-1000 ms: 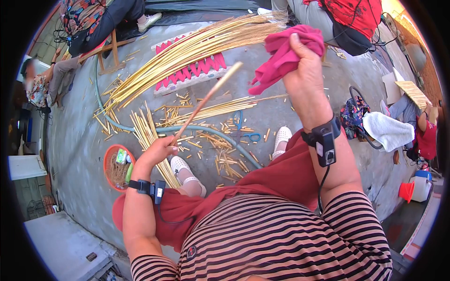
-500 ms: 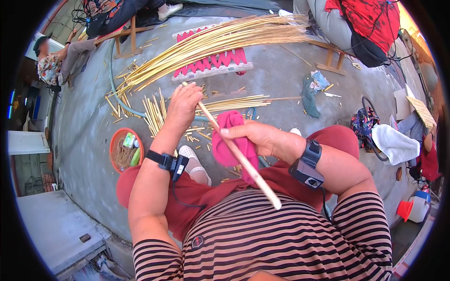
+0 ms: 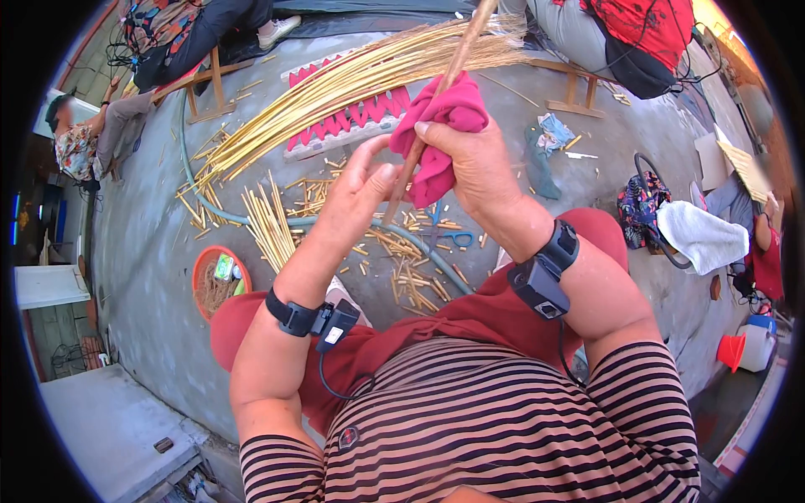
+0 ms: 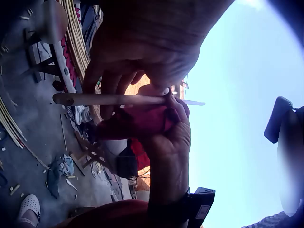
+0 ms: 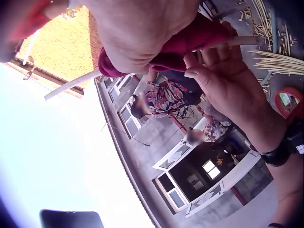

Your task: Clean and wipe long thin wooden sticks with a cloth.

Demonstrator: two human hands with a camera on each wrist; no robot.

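Observation:
My right hand (image 3: 482,168) grips a crumpled pink cloth (image 3: 457,109) wrapped against a thin wooden stick (image 3: 461,60), thumb on top. The stick slants from the top edge of the head view down between my hands. My left hand (image 3: 356,197) is beside the stick's lower part, fingers extended and thumb apart; whether it touches the stick I cannot tell. In the right wrist view, the left palm (image 5: 232,90) faces the stick (image 5: 73,85), which sticks out from both sides of the cloth (image 5: 190,42).
Long pale stalks (image 3: 319,101) lie across a rack of pink pieces (image 3: 348,126). Short cut pieces (image 3: 415,285), blue scissors (image 3: 453,236) and a hose (image 3: 293,222) are on the floor. An orange basket (image 3: 210,298) stands at left; other people sit around.
The stick has swung from pointing down towards my body to pointing up and away. My left hand has let go of its end and moved lower; my right hand, with the cloth, has risen.

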